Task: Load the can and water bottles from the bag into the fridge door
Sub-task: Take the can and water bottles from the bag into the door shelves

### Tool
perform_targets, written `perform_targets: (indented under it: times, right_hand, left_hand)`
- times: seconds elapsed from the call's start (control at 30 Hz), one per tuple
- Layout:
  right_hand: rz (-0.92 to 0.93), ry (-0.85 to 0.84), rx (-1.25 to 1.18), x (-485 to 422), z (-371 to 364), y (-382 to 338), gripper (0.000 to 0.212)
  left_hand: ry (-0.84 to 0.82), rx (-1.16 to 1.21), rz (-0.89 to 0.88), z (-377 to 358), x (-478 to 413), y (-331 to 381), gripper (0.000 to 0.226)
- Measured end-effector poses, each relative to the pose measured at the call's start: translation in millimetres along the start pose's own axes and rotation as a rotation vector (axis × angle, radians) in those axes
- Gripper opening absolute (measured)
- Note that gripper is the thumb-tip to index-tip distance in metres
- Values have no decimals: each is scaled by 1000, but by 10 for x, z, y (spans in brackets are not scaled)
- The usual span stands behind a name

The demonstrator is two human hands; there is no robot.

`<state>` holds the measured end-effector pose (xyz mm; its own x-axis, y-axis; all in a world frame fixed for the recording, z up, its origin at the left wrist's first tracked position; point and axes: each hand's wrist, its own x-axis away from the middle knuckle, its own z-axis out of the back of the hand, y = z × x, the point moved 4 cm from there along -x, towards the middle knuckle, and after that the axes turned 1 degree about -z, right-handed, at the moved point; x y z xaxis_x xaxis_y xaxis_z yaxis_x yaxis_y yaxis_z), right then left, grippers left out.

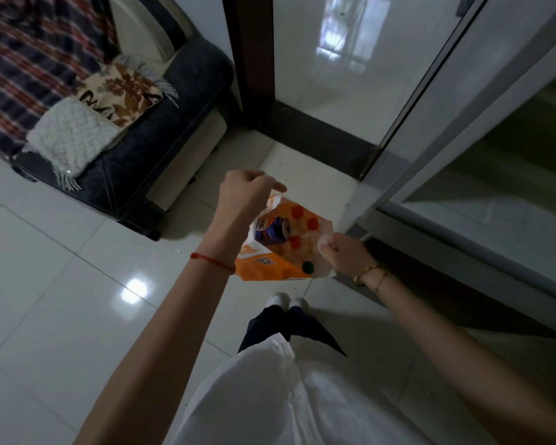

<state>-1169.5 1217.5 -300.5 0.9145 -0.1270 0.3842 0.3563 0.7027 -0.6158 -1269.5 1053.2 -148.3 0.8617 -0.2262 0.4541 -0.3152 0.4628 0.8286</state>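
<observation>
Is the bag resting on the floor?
No, both hands, left hand and right hand, hold the orange bag up above the floor tiles.

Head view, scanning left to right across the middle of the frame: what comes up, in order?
Dark sofa with blankets → left hand → orange plastic bag, held open, a can visible inside → right hand → closed fridge.

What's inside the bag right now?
Through the bag's open mouth, a blue-and-white can top shows. The orange plastic covers everything else; no water bottles are visible.
</observation>
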Motion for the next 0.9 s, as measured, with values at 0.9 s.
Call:
perform_targets:
  times: [0.9]
  right_hand:
    - [-310,463,-411,1511,-162,-124,52]
  left_hand:
    - [-423,97,-270,-423,1705,748,25]
